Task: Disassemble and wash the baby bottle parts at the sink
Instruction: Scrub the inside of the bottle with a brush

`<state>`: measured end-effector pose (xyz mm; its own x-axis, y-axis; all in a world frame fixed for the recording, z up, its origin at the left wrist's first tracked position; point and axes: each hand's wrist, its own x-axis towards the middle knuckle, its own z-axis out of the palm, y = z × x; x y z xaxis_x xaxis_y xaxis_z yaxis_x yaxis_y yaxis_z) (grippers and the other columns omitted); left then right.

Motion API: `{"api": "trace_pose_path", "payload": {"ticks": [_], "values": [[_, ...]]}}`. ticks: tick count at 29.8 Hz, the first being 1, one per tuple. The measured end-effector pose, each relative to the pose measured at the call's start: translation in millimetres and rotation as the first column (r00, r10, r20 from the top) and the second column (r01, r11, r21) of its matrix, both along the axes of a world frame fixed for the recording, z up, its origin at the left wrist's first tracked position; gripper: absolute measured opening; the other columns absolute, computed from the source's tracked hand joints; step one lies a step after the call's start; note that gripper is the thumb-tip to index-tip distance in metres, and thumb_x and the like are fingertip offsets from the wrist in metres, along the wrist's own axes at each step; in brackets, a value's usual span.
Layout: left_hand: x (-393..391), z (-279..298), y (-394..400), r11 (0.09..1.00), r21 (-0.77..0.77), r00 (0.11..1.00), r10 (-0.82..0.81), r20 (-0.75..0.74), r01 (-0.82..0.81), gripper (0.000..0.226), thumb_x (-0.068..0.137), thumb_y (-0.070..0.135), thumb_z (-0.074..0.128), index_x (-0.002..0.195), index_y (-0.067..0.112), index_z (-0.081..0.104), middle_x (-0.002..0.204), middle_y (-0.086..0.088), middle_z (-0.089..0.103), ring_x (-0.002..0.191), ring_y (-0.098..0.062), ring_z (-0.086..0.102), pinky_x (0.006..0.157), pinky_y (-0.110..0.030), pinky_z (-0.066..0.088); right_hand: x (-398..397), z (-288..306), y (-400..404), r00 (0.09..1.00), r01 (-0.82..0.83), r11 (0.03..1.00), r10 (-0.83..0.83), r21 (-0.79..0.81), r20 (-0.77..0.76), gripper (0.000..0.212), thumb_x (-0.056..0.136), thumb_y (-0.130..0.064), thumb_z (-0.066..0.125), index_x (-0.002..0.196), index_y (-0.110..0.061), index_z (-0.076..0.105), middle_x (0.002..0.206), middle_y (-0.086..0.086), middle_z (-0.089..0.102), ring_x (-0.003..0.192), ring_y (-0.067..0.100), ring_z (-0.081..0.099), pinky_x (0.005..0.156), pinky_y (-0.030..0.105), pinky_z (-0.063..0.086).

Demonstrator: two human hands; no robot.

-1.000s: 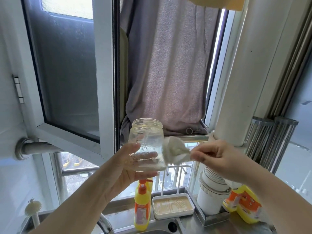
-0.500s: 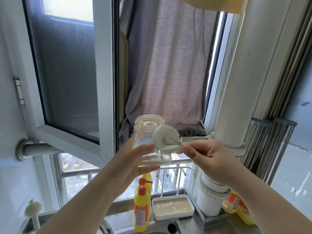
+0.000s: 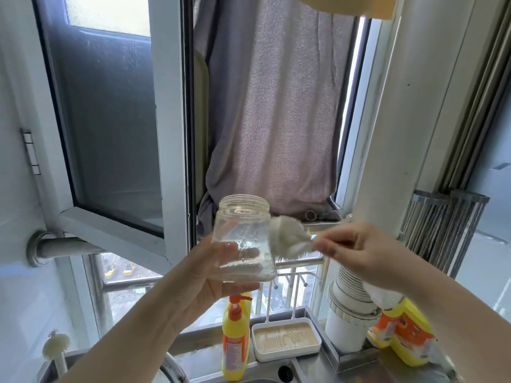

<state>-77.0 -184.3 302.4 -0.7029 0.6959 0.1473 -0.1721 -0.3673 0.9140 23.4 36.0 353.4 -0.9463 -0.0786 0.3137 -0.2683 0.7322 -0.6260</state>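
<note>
Clear plastic forms the bottle body (image 3: 243, 239), which the left hand (image 3: 210, 275) grips upright around its lower half, thumb in front and fingers wrapped behind, open mouth upward. To the right of that hand, the right hand (image 3: 356, 252) pinches the handle of a white bristle brush (image 3: 287, 239) between thumb and fingers, the brush head touching the bottle's outer right wall (contact blurred). Below both hands, a yellow dish-soap bottle (image 3: 235, 338) and a white tray (image 3: 286, 338) stand on the steel bench (image 3: 309, 369).
</note>
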Motion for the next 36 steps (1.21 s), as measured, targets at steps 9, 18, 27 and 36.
{"api": "trace_pose_path", "payload": {"ticks": [9, 18, 27, 36], "values": [[-5.9, -1.6, -7.4, 0.995, 0.074, 0.997, -0.065, 0.046, 0.061, 0.103, 0.033, 0.040, 0.091, 0.125, 0.018, 0.050, 0.109, -0.029, 0.064, 0.091, -0.040, 0.067, 0.075, -0.043, 0.059, -3.3, -9.2, 3.3, 0.997, -0.068, 0.996, 0.069, -0.063, 0.017, 0.019, 0.076, -0.052, 0.054, 0.077, -0.042, 0.071, 0.051, -0.007, 0.047, 0.046, 0.005, 0.035, 0.045, 0.017, 0.029], [-3.5, 5.3, 3.0, 0.992, 0.010, 0.991, 0.128, 0.033, -0.128, 0.049, 0.079, 0.051, 0.065, 0.120, 0.023, 0.059, 0.119, -0.014, 0.064, 0.102, -0.030, 0.066, 0.076, -0.041, 0.059, -7.7, -20.3, 1.6, 0.998, 0.006, 0.993, -0.013, -0.119, -0.054, 0.024, 0.076, -0.055, 0.052, 0.074, -0.039, 0.070, 0.048, -0.008, 0.037, 0.046, 0.006, 0.031, 0.047, 0.017, 0.027], [-2.9, 0.1, 6.8, 0.999, -0.020, 0.998, 0.045, -0.046, -0.046, 0.100, 0.033, 0.043, 0.092, 0.122, 0.024, 0.051, 0.112, -0.016, 0.067, 0.098, -0.033, 0.067, 0.076, -0.040, 0.058, 2.0, -18.7, -3.6, 0.998, -0.067, 0.997, 0.067, -0.039, 0.000, 0.035, 0.073, -0.060, 0.053, 0.086, -0.033, 0.071, 0.051, -0.006, 0.048, 0.046, 0.003, 0.035, 0.045, 0.014, 0.030], [-0.9, 1.3, 9.1, 0.995, 0.004, 0.990, -0.097, 0.098, 0.097, 0.097, 0.045, 0.042, 0.088, 0.130, 0.015, 0.048, 0.114, -0.029, 0.062, 0.095, -0.038, 0.065, 0.079, -0.044, 0.056, -4.1, -11.7, -10.0, 0.987, -0.067, 0.997, 0.062, -0.028, -0.146, 0.039, 0.077, -0.066, 0.050, 0.088, -0.035, 0.071, 0.050, -0.006, 0.048, 0.044, 0.004, 0.036, 0.044, 0.014, 0.027]]}}
